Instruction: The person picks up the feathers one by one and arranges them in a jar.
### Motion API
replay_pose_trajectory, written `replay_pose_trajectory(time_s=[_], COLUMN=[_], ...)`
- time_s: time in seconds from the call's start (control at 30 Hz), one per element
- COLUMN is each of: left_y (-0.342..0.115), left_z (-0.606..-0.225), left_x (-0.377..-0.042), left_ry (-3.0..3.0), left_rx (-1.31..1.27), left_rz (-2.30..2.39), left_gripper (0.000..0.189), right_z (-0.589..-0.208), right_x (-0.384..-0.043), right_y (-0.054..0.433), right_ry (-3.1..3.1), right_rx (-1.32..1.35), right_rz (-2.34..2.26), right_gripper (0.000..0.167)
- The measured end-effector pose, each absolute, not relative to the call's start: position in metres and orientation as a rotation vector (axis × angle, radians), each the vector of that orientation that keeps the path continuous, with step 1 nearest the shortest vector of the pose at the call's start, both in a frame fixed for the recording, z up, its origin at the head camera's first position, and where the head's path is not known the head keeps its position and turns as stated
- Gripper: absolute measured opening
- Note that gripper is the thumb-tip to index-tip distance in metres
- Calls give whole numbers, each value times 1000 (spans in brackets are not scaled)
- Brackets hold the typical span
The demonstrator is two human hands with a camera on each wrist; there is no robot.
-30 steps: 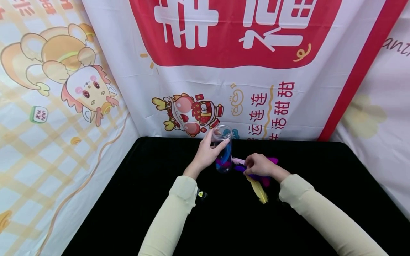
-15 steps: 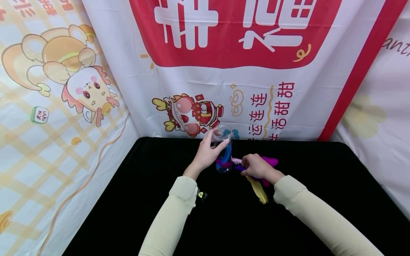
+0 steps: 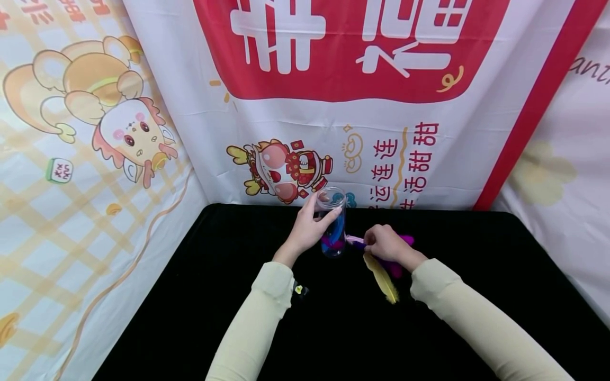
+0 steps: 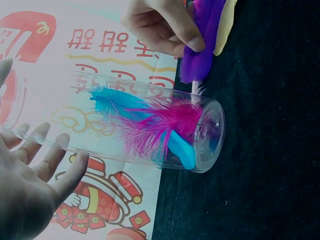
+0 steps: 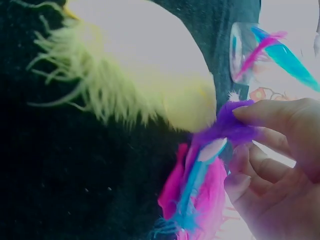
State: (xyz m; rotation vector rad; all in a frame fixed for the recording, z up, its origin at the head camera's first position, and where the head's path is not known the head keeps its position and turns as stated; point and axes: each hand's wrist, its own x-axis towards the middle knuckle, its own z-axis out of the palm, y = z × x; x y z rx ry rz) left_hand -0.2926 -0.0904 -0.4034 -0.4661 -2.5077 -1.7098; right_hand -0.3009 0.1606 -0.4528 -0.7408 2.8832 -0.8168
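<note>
In the head view my left hand point(image 3: 307, 225) grips an upright clear jar point(image 3: 333, 248) around its upper part. Blue and magenta feathers point(image 4: 162, 120) lie inside the jar, seen through its wall in the left wrist view. My right hand point(image 3: 388, 246), just right of the jar, pinches a purple feather point(image 5: 232, 122) between thumb and fingers. A yellow feather point(image 3: 383, 278) lies below that hand on the black table. Magenta and blue feathers point(image 5: 210, 192) show beneath the purple one, partly hidden by the hand in the head view. A pale pink feather point(image 3: 353, 239) reaches toward the jar's base.
The black cloth-covered table point(image 3: 229, 328) ends at a printed white and red backdrop point(image 3: 286, 116) close behind the jar. Another printed sheet point(image 3: 95, 211) borders the left side. A small dark item with a yellow mark point(image 3: 299, 290) sits by my left cuff.
My right hand shifts slightly left, then back right and a little farther away, now with the purple feather pinched. More of the yellow feather's upper end shows. My left hand and the jar stay still.
</note>
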Motion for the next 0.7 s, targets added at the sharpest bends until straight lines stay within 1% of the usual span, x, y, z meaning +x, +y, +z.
replay_pose_trajectory(time_s=[0.13,0.47,0.7], left_y=[-90,-90,-90], left_z=[-404,-403,-403], left_x=[-293,-293,-292], left_ry=[-2503,-2504,-2507], left_rx=[-475,-490,-493], left_rz=[-1711,-1712,-1712], left_gripper=[74,74,72], right_z=[-449,-435,-425], right_x=[-303,-304,-304], right_y=[166,178,182], right_ry=[2844,2760,2739], right_rx=[-709,-572,-547], right_rz=[-851,-995,-1104], right_gripper=[3,10,8])
